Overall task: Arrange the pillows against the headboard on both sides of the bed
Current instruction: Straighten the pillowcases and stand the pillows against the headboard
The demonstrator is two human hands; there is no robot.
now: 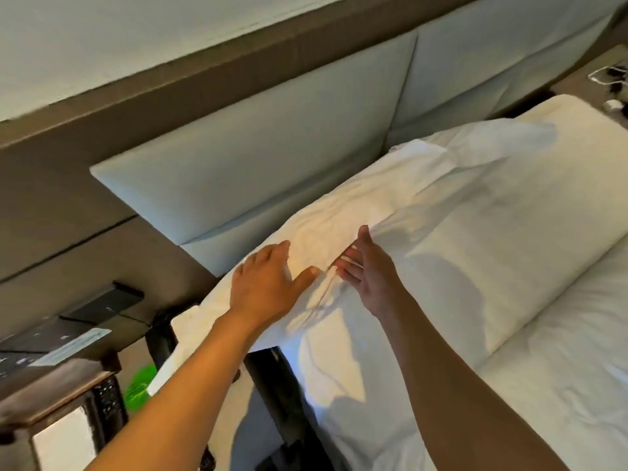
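Observation:
A long white pillow lies along the padded pale headboard at the top of the bed. Its near end hangs over the bed's left edge. My left hand rests flat on that near end, fingers spread, holding nothing. My right hand is just to the right of it, palm turned sideways against the wrinkled pillowcase, fingers extended and apart. A second white pillow shows behind the first one, further along the headboard at the right.
White bedding covers the mattress at the lower right. A dark wooden bedside table with papers and a remote stands at the lower left. A green object lies beside it. Cables and small items sit at the far right.

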